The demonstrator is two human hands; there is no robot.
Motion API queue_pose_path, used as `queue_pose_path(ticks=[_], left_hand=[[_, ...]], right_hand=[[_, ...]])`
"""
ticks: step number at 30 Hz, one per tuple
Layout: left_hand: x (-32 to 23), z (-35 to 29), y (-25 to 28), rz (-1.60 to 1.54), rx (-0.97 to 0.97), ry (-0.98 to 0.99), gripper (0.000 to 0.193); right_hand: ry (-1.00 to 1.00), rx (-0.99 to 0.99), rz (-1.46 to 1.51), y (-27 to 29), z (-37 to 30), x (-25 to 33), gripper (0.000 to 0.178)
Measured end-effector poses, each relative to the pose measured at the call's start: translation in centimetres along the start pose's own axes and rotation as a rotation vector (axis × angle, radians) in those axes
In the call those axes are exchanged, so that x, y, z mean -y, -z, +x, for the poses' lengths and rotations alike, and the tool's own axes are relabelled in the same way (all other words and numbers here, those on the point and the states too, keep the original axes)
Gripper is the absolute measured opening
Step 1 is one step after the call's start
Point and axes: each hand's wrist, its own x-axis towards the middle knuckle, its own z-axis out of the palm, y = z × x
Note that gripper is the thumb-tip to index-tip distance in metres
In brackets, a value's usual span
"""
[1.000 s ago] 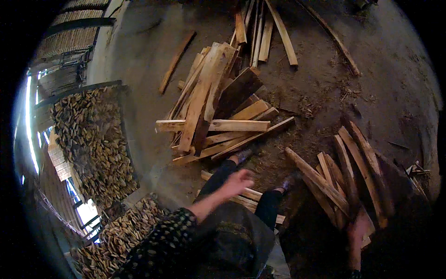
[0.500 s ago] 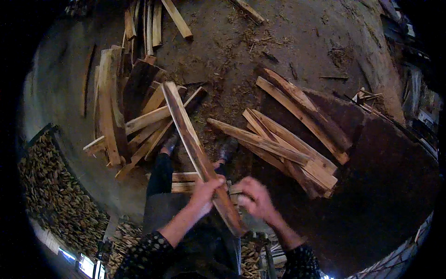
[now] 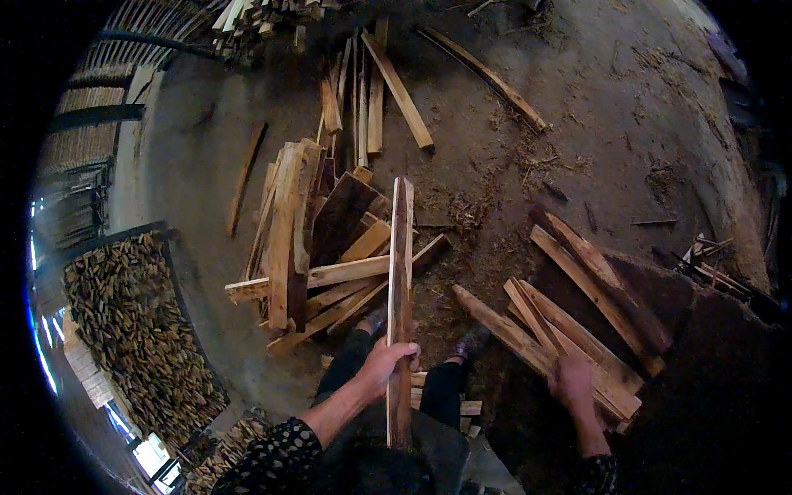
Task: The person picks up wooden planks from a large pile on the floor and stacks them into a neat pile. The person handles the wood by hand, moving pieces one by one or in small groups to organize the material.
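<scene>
My left hand (image 3: pixel 385 367) is closed around a long, narrow wooden plank (image 3: pixel 400 272), its lower part in front of my body. The plank points away from me, with dark bark along one face and a pale sawn edge. Over to the right, my right hand (image 3: pixel 572 381) is curled at the near part of a small pile of planks (image 3: pixel 590 346). Its fingers look drawn in, and what they hold, if anything, is hidden.
On the left lies a jumbled heap of planks (image 3: pixel 285 239). More boards (image 3: pixel 400 91) stretch out beyond it, and a single slat (image 3: pixel 487 78) lies far off. Stacked split wood (image 3: pixel 144 330) stands at the lower left. Bark bits litter the dirt floor (image 3: pixel 487 206).
My right hand has moved from beside the held plank to the pile on the right. The plank in my left hand has swung more upright. The view has shifted left.
</scene>
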Motion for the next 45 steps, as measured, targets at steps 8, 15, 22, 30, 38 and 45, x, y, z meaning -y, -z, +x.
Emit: queue_pose_path(ticks=[8, 15, 22, 30, 38, 45], left_hand=[[1.1, 0.1, -0.7, -0.204, 0.17, 0.091, 0.039], [0.9, -0.9, -3.4, -0.295, 0.13, 0.2, 0.037], [1.2, -0.4, -2.8, -0.325, 0.288, 0.185, 0.036], [1.2, -0.1, -1.4, -0.317, 0.326, 0.206, 0.033], [-5.3, 1.4, -1.3, 0.402, 0.012, -0.167, 0.036], [-18.6, 9.7, 2.6, 0.595, -0.136, -0.418, 0.031]], right_hand=[[-0.281, 0.138, 1.444, -0.5, -8.5, 8.1, 0.051], [-0.256, 0.158, 1.747, 2.5, -8.4, 19.8, 0.051], [-0.034, 0.079, 1.405, 3.6, -8.4, 24.2, 0.081], [-0.02, 0.038, 1.426, 2.7, -8.8, 24.6, 0.073], [-0.163, -0.256, 0.883, -0.3, -7.9, 12.1, 0.038], [-0.155, -0.462, 0.098, -2.8, -6.8, 1.4, 0.057]])
